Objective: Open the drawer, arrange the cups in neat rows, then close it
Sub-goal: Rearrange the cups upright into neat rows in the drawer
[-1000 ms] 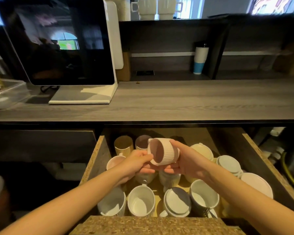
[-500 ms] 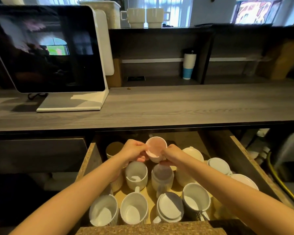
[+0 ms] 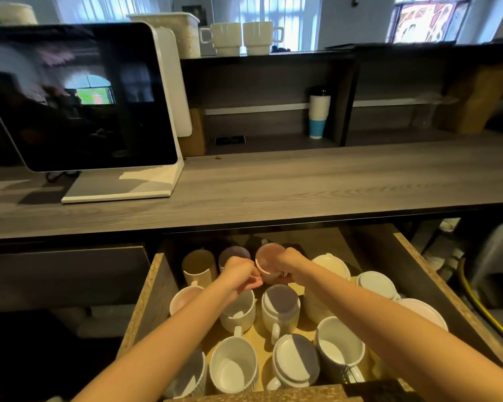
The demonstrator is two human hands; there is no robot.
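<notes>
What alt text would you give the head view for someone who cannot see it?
The left hand and right hand hold a pink cup at the back of an open drawer crowded with white mugs, beneath a grey counter bearing a screen.

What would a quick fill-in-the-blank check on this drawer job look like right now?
The drawer is ____.
The left hand and right hand hold a pink cup at the ____ of the drawer.
On the top shelf stand ____ cream mugs.
Missing words: open; back; two.
</notes>
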